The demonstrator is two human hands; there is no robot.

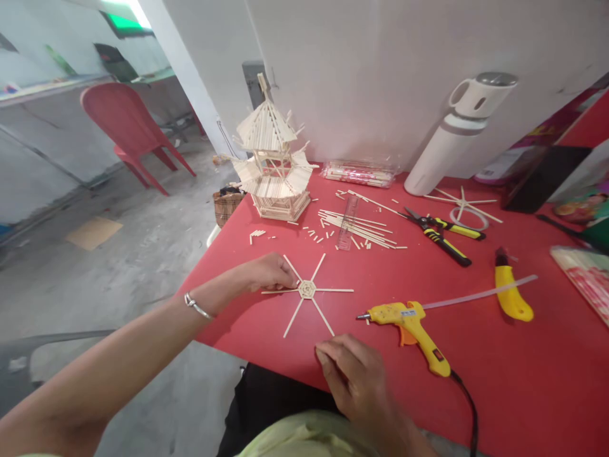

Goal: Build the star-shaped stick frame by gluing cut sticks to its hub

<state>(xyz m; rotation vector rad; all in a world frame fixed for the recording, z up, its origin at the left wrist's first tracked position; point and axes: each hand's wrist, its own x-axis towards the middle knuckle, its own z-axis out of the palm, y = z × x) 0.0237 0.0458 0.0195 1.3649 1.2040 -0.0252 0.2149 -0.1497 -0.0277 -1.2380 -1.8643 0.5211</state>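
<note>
A star of thin wooden sticks [307,290] with a small hexagon hub lies flat on the red table [523,381]. My left hand [269,271] rests on its left spoke, fingers curled and pressed down on the stick. My right hand [349,374] sits near the table's front edge just below the star's lower right spoke, fingers bent and pinched together; what they hold, if anything, is too small to see. A yellow glue gun [412,324] lies to the right of the star with a clear glue stick out its back.
A stick pagoda model [273,162] stands at the table's far left corner. Loose sticks and a ruler [349,225], yellow-handled cutters [445,231], a yellow knife [509,292], a second stick star [464,204] and a white bottle [457,130] lie beyond. A red chair [126,130] stands on the floor.
</note>
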